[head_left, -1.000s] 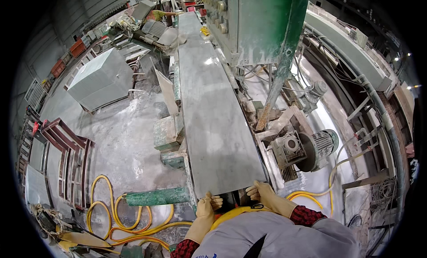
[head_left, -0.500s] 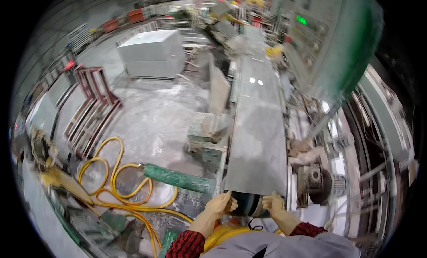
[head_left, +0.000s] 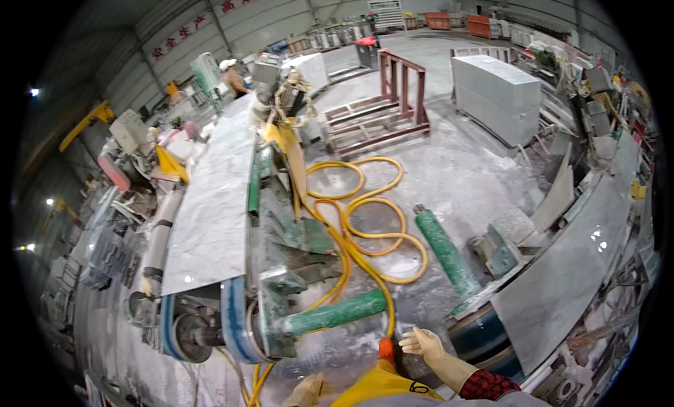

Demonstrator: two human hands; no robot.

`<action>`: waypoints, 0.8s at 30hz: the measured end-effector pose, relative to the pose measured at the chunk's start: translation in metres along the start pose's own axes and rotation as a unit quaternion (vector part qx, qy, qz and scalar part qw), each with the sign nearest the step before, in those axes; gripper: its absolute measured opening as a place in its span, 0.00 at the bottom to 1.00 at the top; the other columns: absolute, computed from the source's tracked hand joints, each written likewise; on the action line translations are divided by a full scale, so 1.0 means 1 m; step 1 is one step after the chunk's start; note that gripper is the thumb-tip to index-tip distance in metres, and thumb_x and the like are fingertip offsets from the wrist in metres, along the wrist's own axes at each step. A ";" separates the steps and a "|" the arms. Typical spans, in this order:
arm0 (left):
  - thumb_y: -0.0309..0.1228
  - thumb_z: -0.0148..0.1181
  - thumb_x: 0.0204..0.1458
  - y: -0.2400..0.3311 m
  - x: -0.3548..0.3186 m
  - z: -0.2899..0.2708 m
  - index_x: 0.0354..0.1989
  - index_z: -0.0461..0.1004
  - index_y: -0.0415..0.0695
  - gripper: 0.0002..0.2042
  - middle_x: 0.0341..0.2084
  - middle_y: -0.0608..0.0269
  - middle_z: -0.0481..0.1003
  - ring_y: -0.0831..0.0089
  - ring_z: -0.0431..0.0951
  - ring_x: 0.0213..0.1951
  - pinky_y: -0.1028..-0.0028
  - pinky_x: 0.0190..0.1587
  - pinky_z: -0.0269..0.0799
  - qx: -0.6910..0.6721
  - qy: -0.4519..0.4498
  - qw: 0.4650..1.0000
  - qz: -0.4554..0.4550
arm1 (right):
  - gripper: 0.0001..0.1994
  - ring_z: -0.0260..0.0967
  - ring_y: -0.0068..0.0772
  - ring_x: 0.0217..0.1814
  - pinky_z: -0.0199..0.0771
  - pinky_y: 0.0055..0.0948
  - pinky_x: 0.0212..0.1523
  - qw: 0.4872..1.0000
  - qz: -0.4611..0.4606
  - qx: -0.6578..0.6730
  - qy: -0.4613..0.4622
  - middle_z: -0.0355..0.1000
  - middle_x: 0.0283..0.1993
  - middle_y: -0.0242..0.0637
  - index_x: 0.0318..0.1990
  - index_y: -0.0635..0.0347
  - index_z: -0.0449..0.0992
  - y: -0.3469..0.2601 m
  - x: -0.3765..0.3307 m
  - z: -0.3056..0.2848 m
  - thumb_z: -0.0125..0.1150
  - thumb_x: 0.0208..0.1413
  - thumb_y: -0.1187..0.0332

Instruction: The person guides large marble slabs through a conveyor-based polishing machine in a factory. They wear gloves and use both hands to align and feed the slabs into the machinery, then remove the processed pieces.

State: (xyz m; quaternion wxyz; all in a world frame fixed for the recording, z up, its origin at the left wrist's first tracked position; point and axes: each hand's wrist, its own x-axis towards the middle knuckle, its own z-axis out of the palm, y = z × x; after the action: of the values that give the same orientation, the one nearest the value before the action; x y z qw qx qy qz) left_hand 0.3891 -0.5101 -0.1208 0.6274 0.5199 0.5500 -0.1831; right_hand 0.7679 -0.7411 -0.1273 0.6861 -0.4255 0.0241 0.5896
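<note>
My right hand (head_left: 430, 349), in a cream glove with a red-checked sleeve, hovers left of the right conveyor's blue roller end (head_left: 479, 334). Its fingers are stretched and hold nothing. A grey stone slab (head_left: 562, 267) lies on that conveyor, apart from the hand. Low at the bottom edge is my gloved left hand (head_left: 307, 391), blurred and partly cut off, so its fingers are unclear. Between the hands, the orange end piece (head_left: 385, 349) of a yellow hose stands close to my yellow apron (head_left: 375, 387).
To the left, another pale slab (head_left: 210, 203) rests on a belt conveyor with blue pulleys (head_left: 239, 323). Green rollers (head_left: 344, 312) and looped yellow hose (head_left: 379, 249) cross the wet floor. Farther off stand a brown steel rack (head_left: 404, 98), a stack of grey slabs (head_left: 495, 98) and a person (head_left: 235, 77).
The view has swung left, bringing the second conveyor into sight. Both hands have come away from the near edge of the right slab, and my right hand's fingers have opened.
</note>
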 end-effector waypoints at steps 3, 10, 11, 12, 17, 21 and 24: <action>0.50 0.49 0.74 -0.087 -0.052 -0.009 0.54 0.80 0.37 0.25 0.44 0.51 0.86 0.60 0.87 0.45 0.61 0.50 0.83 -0.114 0.103 0.987 -0.037 | 0.21 0.86 0.44 0.39 0.91 0.36 0.43 0.996 0.010 -0.046 0.082 0.85 0.48 0.55 0.55 0.69 0.81 0.026 0.009 0.057 0.55 0.77 0.55; 0.47 0.53 0.72 -0.189 -0.098 -0.008 0.58 0.78 0.37 0.23 0.48 0.51 0.85 0.57 0.86 0.48 0.58 0.52 0.82 -0.294 0.220 0.929 -0.034 | 0.24 0.86 0.50 0.51 0.88 0.45 0.56 0.979 0.119 -0.139 -0.086 0.83 0.55 0.59 0.60 0.73 0.78 0.098 0.025 0.099 0.53 0.77 0.56; 0.46 0.54 0.72 -0.194 -0.095 -0.007 0.59 0.77 0.37 0.23 0.49 0.50 0.85 0.57 0.86 0.49 0.58 0.52 0.82 -0.314 0.226 0.922 -0.023 | 0.25 0.84 0.52 0.54 0.86 0.48 0.59 0.978 0.128 -0.110 -0.123 0.81 0.56 0.60 0.62 0.74 0.76 0.105 0.030 0.102 0.52 0.77 0.55; 0.46 0.54 0.72 -0.203 -0.094 -0.003 0.59 0.77 0.37 0.22 0.49 0.50 0.85 0.56 0.86 0.49 0.57 0.53 0.82 -0.337 0.234 0.912 -0.016 | 0.27 0.83 0.55 0.56 0.84 0.50 0.62 0.973 0.140 -0.082 -0.163 0.80 0.58 0.62 0.64 0.75 0.74 0.115 0.038 0.105 0.51 0.77 0.54; 0.44 0.57 0.71 -0.219 -0.065 -0.023 0.62 0.75 0.38 0.22 0.52 0.50 0.84 0.55 0.85 0.52 0.55 0.55 0.81 -0.400 0.244 0.882 0.049 | 0.29 0.80 0.61 0.61 0.80 0.55 0.67 0.945 0.177 -0.135 -0.238 0.77 0.63 0.65 0.67 0.78 0.70 0.149 0.087 0.152 0.44 0.78 0.55; 0.42 0.60 0.67 -0.217 -0.088 -0.071 0.67 0.72 0.42 0.24 0.62 0.44 0.76 0.44 0.76 0.63 0.49 0.67 0.70 -0.444 0.173 0.877 0.064 | 0.27 0.82 0.58 0.60 0.83 0.49 0.64 0.887 0.163 -0.412 -0.132 0.79 0.62 0.62 0.68 0.77 0.70 0.176 0.071 0.303 0.53 0.76 0.57; 0.43 0.60 0.67 -0.229 -0.088 -0.122 0.67 0.72 0.42 0.25 0.62 0.43 0.76 0.44 0.76 0.64 0.49 0.67 0.70 -0.435 0.167 0.882 0.078 | 0.27 0.83 0.50 0.57 0.85 0.42 0.60 0.887 0.254 -0.247 -0.295 0.81 0.59 0.58 0.65 0.74 0.73 0.216 0.129 0.314 0.57 0.75 0.55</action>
State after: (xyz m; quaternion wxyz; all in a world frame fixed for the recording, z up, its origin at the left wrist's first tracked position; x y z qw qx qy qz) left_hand 0.1156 -0.5253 -0.1292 0.7013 0.2592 0.6287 0.2135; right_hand 0.4807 -0.4594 -0.1165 0.3612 -0.3667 -0.2187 0.8290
